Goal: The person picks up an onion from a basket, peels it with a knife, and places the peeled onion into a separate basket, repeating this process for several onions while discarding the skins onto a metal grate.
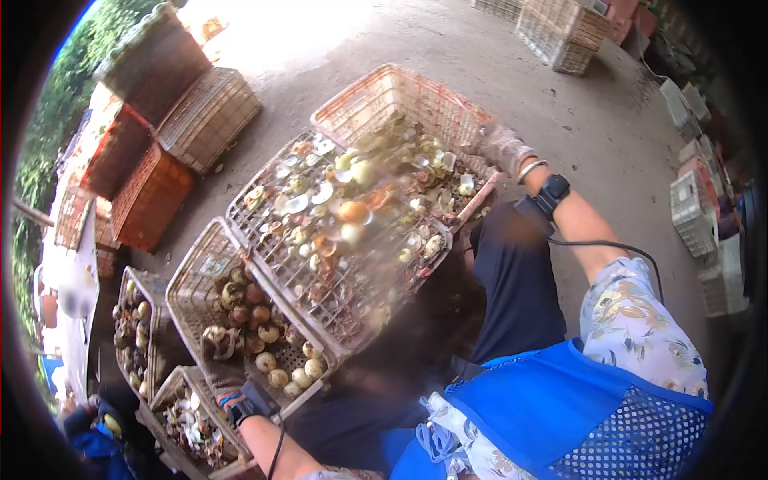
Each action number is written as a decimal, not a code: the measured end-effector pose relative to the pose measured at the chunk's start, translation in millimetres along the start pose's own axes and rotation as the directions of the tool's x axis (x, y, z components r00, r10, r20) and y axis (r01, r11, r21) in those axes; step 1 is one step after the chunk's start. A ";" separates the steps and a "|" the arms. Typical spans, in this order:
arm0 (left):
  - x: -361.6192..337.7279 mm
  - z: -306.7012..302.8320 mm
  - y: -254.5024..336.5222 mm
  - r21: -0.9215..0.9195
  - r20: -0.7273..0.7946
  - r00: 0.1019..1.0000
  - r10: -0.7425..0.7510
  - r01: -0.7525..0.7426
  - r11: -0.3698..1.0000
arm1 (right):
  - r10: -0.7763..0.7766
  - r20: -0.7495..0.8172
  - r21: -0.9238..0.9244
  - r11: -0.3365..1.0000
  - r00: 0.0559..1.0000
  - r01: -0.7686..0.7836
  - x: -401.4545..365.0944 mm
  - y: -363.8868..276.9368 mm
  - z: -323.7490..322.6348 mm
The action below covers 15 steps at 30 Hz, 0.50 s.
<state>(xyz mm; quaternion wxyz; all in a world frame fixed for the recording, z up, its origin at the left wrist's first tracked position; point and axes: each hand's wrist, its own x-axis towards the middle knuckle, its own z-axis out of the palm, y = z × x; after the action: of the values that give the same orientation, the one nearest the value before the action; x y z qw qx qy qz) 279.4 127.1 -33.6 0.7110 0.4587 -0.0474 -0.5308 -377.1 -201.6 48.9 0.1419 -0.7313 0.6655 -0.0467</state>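
I have the left hand (pixel 226 370) in its glove low in my head view, reaching over the side of the crate of round produce (pixel 188 282). The round produce (pixel 261 314), brown and yellowish like onions, lies inside this crate, the paler pieces mostly toward its lower right end. The fingers are near some dark pieces, but blur hides them, so I cannot tell if they are spread or pinching something. The right hand (pixel 502 147), also gloved, is at the corner of the upper crate (pixel 442 102); it seems to touch the rim there, yet I cannot tell how far its fingers are bent around it. Many pale and brown scraps (pixel 322 193) lie in this upper crate and across the wire grid (pixel 324 310) next to it, with some rounder orange and whitish pieces among them. The grid is just beside the crate of round produce. At lower left I see a small crate (pixel 189 371) with more white and dark scraps, and behind it a side crate (pixel 165 340) with round pieces. Farther away, a reddish-orange crate (pixel 152 200) and a pale crate (pixel 210 118) stand close together on the grey floor (pixel 276 48).
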 end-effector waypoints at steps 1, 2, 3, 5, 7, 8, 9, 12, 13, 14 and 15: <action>-18.1 28.9 -9.8 -0.048 0.118 0.990 0.077 -0.072 0.996 | -0.049 0.025 0.003 0.999 0.999 0.049 -8.9 -4.4 -7.8; -41.4 39.3 -16.3 -0.102 0.087 0.994 0.059 -0.050 0.994 | 0.049 0.038 0.207 0.977 0.998 -0.056 -40.9 -33.1 -28.6; -63.2 72.3 -27.9 -0.221 0.181 0.976 0.123 -0.082 0.972 | 0.147 0.075 0.394 0.904 0.986 -0.165 -75.7 -57.2 -46.9; -92.4 122.3 -52.4 -0.271 0.378 0.903 0.203 -0.102 0.957 | -0.058 0.110 0.647 0.762 0.992 -0.027 -104.2 -71.8 -32.3; -133.2 188.7 -84.0 -0.331 0.335 0.915 0.223 -0.107 0.938 | -0.356 -0.023 0.862 0.466 0.934 0.199 -144.1 -90.3 -15.5; -160.0 210.4 -98.3 -0.364 0.306 0.919 0.248 -0.128 0.923 | -0.508 -0.161 0.871 0.330 0.846 0.364 -169.6 -117.7 -6.7; -177.4 226.9 -107.6 -0.398 0.258 0.929 0.265 -0.147 0.905 | -0.552 -0.177 0.841 0.346 0.815 0.417 -178.0 -131.0 6.5; -223.0 272.6 -112.9 -0.498 0.413 0.879 0.240 -0.003 0.867 | -0.663 -0.177 0.803 0.330 0.727 0.497 -199.7 -156.3 -8.8; -222.4 271.0 -122.6 -0.085 0.299 0.843 0.447 -0.443 0.892 | -0.713 -0.151 0.805 0.313 0.685 0.504 -207.3 -161.4 -15.2; -218.0 277.2 -135.2 0.374 0.288 0.711 0.642 -0.701 0.608 | -0.725 -0.150 0.802 0.308 0.673 0.511 -203.3 -163.1 -9.8; -215.7 280.3 -141.6 0.119 0.187 0.794 0.578 -0.603 0.789 | -0.736 -0.222 0.726 0.312 0.639 0.612 -196.8 -161.4 1.5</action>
<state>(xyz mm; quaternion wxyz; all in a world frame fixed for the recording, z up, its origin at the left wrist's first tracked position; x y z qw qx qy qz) -69.9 128.3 118.5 0.7937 0.4419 -0.2843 -0.3064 -243.4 4.8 114.7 0.4459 -0.8132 0.2010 -0.3153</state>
